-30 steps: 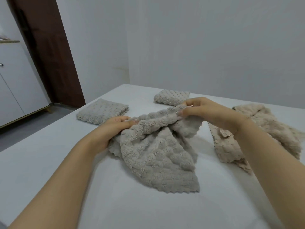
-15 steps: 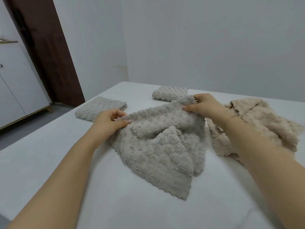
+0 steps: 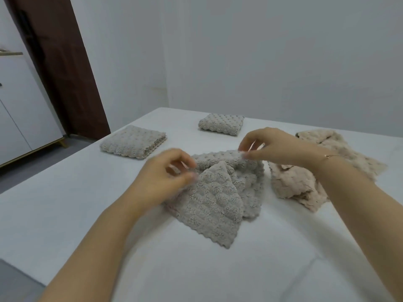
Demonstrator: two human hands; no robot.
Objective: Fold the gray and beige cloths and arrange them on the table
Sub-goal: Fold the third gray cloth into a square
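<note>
— Both hands are at the loose gray cloth [image 3: 220, 199], aren't they?
— Yes. Left hand [image 3: 161, 182] is blurred, fingers curled, thumb and fingertips at the cloth's left edge; it looks like a pinch, though I cannot tell for sure. Right hand [image 3: 270, 147] pinches the far top edge between thumb and fingers.
— How does that cloth lie?
— Rumpled in the middle of the table [image 3: 65, 214], one corner flap turned over on top, a scalloped corner pointing toward the person.
— And the others?
— Beige cloth [image 3: 292, 184] lies crumpled just right of it, partly under the right forearm. Two folded cloths sit further back: one [image 3: 133, 141] at the left, one [image 3: 221, 124] near the far edge, well apart.
</note>
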